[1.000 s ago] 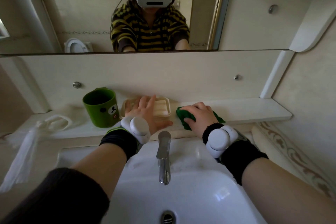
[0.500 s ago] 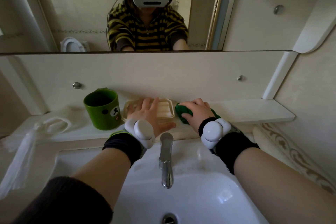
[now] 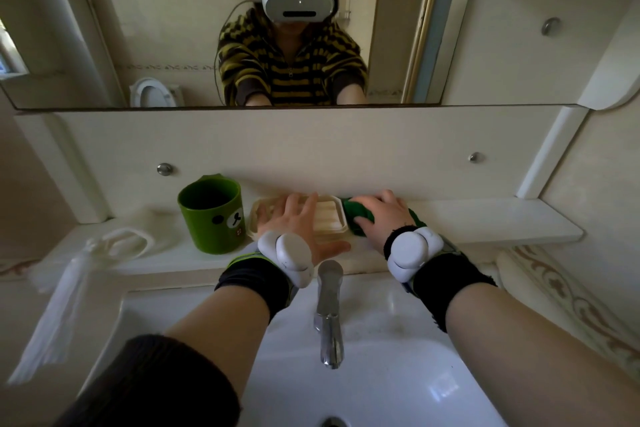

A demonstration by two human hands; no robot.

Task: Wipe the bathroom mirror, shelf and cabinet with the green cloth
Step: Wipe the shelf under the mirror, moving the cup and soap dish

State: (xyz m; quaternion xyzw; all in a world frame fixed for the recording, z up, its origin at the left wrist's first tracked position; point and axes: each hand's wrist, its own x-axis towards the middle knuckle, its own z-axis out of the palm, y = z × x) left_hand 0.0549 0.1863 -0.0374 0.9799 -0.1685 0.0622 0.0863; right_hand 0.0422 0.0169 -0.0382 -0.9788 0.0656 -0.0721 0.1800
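The green cloth point(image 3: 358, 217) lies bunched on the white shelf point(image 3: 485, 224), close to the back panel. My right hand point(image 3: 381, 218) lies on top of it, fingers bent over the cloth and pressing it down. My left hand point(image 3: 294, 229) rests flat on the beige soap dish point(image 3: 329, 215), fingers spread and straight. The mirror point(image 3: 173, 28) hangs above the shelf. A cabinet door point(image 3: 526, 45) with a round knob stands at the upper right.
A green bear mug point(image 3: 213, 218) stands on the shelf left of the soap dish. A chrome tap point(image 3: 327, 308) juts over the white basin point(image 3: 398, 385) between my arms. A white brush point(image 3: 69, 288) lies at the left. The mirror reflects a person wearing a headset.
My right hand has slid the cloth leftward and toward the back panel, up against the soap dish. My left hand has stayed on the dish.
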